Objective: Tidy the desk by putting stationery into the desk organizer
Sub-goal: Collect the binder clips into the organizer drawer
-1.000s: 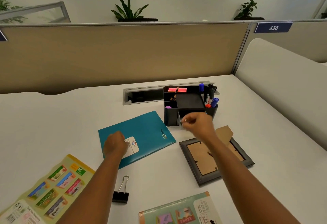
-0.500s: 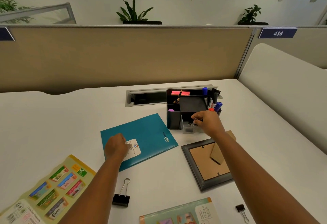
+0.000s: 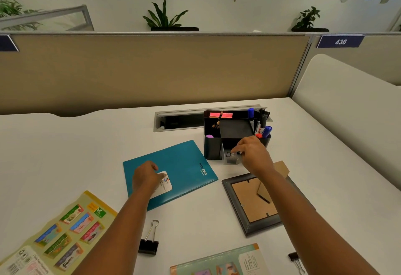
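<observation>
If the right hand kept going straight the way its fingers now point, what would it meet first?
Probably the small clear drawer pulled out at the front of the black desk organizer. The right hand has its fingertips pointing down and left over it, seemingly pinching something small; depth is unclear.

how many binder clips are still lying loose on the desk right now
2. A large binder clip lies near the front edge, just right of the left forearm; a small binder clip sits at the bottom right corner. More may be hidden in the drawer under the right hand.
</observation>
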{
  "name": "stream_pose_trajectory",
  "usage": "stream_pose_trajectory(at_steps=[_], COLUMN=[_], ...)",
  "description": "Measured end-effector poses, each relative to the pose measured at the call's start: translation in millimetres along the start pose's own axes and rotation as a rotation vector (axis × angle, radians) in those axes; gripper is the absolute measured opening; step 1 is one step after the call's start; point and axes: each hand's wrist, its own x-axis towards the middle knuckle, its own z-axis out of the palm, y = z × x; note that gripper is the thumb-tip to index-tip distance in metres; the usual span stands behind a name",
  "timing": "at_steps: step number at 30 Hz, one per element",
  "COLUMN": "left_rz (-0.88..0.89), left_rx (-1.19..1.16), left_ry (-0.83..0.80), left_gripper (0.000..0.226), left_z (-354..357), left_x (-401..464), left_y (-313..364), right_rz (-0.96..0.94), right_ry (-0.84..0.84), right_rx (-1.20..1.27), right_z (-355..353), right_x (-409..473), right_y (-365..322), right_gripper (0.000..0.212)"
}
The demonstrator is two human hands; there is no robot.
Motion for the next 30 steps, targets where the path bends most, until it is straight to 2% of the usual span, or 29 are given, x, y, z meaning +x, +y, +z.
stream_pose_trajectory(at_steps=[2, 5, 6, 9, 11, 14, 16, 19, 21, 23, 27, 30], left_rz=[-0.005, 0.019, 0.028, 0.038, 0.042, 0.046, 0.048, 0.054, 0.074, 0.105, 0.12, 0.134], left_rx=[-0.096, -0.211, -0.249, -0.348, -0.43, -0.603, -0.722, -0.899, -0.959, -0.963, -0.996, -0.992], left_ry=[-0.014, -0.032, -0.036, -0.056, -0.087, -0.17, -0.241, -0.344, -0.383, -0.404, -0.443, -0.445], left_gripper=[0.023, 0.028, 0.027, 0.025, 0.023, 0.02, 0.018, 0.019, 0.019, 0.018, 0.01, 0.014], left_z=[-1, -3, -4, -5, -6, -8, -8, -5, -2, 2, 6, 6], left_x=[-1, -2, -2, -3, -5, -14, -21, -31, -37, -43, -51, -55], left_y=[7, 19, 23, 37, 44, 55, 62, 74, 83, 91, 96, 94], right_rz=[0.058, 0.054, 0.028, -0.027, 0.047, 0.193, 0.177, 0.071, 0.03, 0.0, 0.019, 0.03], right_ry=[0.066, 0.259, 0.255, 0.107, 0.102, 0.271, 0.309, 0.165, 0.038, 0.05, 0.187, 0.146], right_rx=[-0.004, 0.162, 0.172, 0.031, -0.001, 0.173, 0.342, 0.652, 0.801, 0.848, 0.847, 0.834], right_z=[2, -3, -4, 0, 2, 2, 1, -4, -6, -3, 1, 4], right_x=[-1, -7, -8, -7, -6, -9, -11, -14, -16, -18, -20, -19], right_y=[3, 3, 2, 4, 7, 4, -3, -24, -38, -46, -51, -50], right_gripper=[0.031, 0.021, 0.021, 0.026, 0.032, 0.034, 0.03, 0.022, 0.032, 0.031, 0.016, 0.021])
